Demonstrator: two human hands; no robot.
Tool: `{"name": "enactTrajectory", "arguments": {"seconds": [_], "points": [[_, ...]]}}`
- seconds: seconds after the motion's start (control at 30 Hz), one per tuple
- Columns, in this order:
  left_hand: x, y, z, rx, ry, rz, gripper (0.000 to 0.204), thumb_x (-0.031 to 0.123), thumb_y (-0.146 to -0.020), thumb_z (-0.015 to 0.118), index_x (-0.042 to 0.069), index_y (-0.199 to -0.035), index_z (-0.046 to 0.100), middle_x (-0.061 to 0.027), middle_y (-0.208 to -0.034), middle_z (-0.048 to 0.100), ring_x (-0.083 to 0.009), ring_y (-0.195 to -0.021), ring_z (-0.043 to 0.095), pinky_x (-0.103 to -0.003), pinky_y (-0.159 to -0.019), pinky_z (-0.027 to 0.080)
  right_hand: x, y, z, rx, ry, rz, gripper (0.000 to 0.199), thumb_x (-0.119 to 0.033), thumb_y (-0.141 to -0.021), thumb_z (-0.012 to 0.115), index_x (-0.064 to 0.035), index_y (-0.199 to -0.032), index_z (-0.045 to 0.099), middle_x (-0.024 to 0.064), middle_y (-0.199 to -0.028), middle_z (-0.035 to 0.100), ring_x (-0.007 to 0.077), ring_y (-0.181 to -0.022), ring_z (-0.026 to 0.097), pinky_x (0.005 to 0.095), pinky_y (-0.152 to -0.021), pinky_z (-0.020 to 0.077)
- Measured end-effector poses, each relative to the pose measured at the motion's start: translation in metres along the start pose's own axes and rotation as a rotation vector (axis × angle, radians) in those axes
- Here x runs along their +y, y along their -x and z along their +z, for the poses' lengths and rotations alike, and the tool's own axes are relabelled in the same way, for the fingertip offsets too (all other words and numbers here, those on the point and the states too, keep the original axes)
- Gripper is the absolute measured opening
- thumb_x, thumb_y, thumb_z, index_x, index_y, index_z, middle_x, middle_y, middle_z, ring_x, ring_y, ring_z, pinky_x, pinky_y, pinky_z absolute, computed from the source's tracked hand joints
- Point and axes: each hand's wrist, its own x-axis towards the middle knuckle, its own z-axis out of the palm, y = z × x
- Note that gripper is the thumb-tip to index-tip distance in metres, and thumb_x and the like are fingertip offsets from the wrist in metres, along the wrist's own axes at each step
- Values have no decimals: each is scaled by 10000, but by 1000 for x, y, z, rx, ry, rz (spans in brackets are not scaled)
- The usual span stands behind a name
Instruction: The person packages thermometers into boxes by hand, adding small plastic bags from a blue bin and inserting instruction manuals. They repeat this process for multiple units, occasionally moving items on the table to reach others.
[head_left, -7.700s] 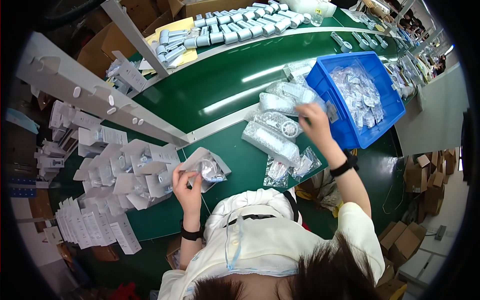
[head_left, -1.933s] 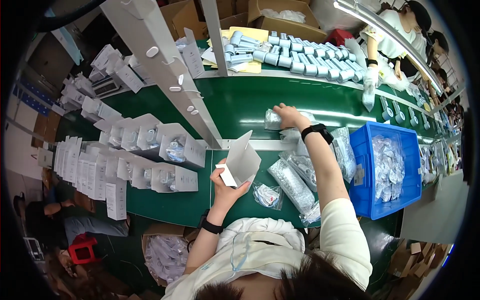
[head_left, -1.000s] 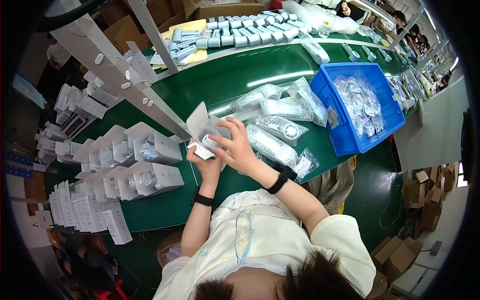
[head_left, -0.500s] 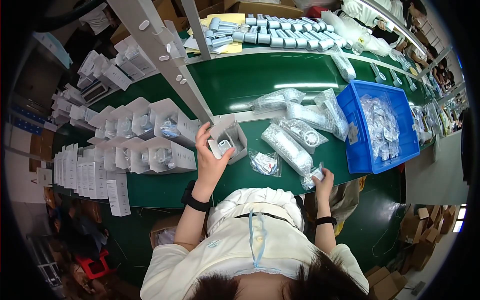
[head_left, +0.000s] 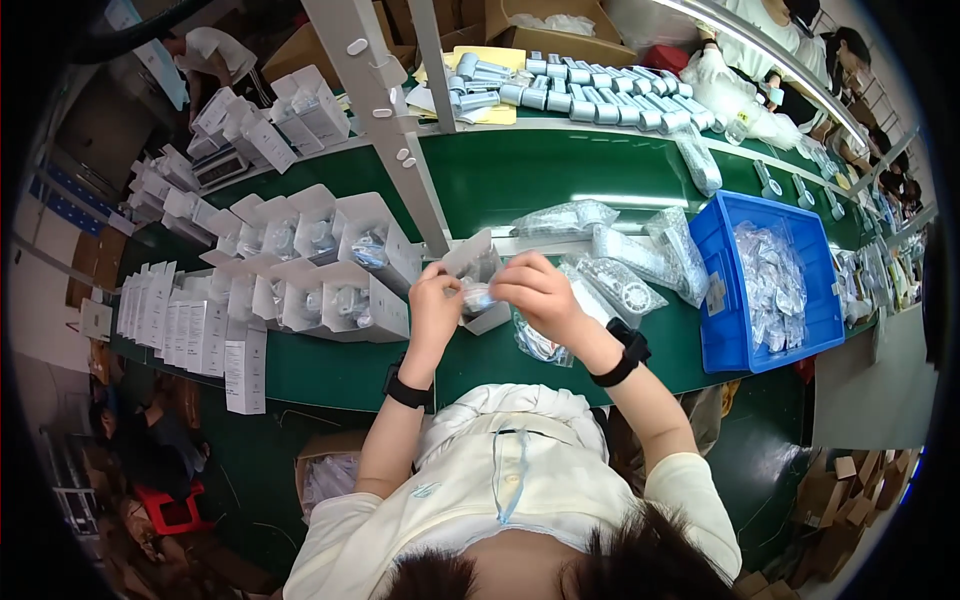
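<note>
A white open-topped box (head_left: 472, 254) stands on the green table in front of me, with a clear-wrapped item partly visible inside. My left hand (head_left: 434, 312) is closed at the box's left wall; whether its fingertips also touch the bag is hard to tell. My right hand (head_left: 540, 298) comes over from the right and pinches a small clear plastic bag (head_left: 475, 297) at the box's mouth. What lies in that bag is mostly hidden by fingers. Just below my right hand lies another clear bag (head_left: 538, 340) with white and blue contents, partly covered by the wrist.
Rows of filled, open white boxes (head_left: 376, 250) stand at the left, beside folded cartons (head_left: 246, 370). Bubble-wrapped items (head_left: 628, 290) lie right of the box, near a blue bin (head_left: 715, 325) of small bags. Grey-blue cylindrical devices (head_left: 600, 108) line the back shelf. A metal post (head_left: 392, 120) rises behind.
My right hand has moved left and up from the table's front edge to the box, bringing the small bag. My left hand's fingers, spread around the box before, are now drawn in.
</note>
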Motion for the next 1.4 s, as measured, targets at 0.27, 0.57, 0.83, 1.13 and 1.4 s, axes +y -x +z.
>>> {"name": "enactTrajectory", "arguments": {"seconds": [0.27,0.57,0.83,1.13,1.4], "points": [[-18,-2,0,75,118,-60,96,-2,-636,644,-33,-725,625,-117,-915,611,-276,-777,604,-315,-681,458,31,-9,23,-681,95,-190,242,-43,-674,534,-61,-911,582,56,-862,559,209,-838,545,310,-688,473],[-27,0,6,-48,269,-67,104,-7,-636,650,-30,-733,621,-110,-923,598,-223,-779,588,-273,-676,440,48,-9,26,-516,-12,159,174,-75,-655,560,-71,-823,605,30,-830,558,216,-791,556,319,-712,453],[-33,3,6,-40,391,-104,91,-5,-651,644,-43,-712,589,-118,-933,585,-222,-774,582,-263,-679,435,45,-26,8,-1100,116,-108,115,-175,-736,586,-62,-751,603,47,-831,564,232,-774,558,348,-826,387],[-18,6,-2,109,146,-63,62,-11,-711,593,-42,-747,554,-138,-834,567,-295,-724,564,-314,-645,439,78,5,4,-92,-113,271,167,-81,-721,552,-43,-878,597,123,-977,568,277,-955,495,380,-862,374],[-23,-9,-9,354,-1,44,57,-30,-745,539,-23,-793,510,-155,-1058,472,-325,-881,525,-358,-746,431,195,74,48,-646,956,420,542,-120,-648,624,-157,-1169,479,93,-1144,495,312,-1190,357,668,-930,182]]}}
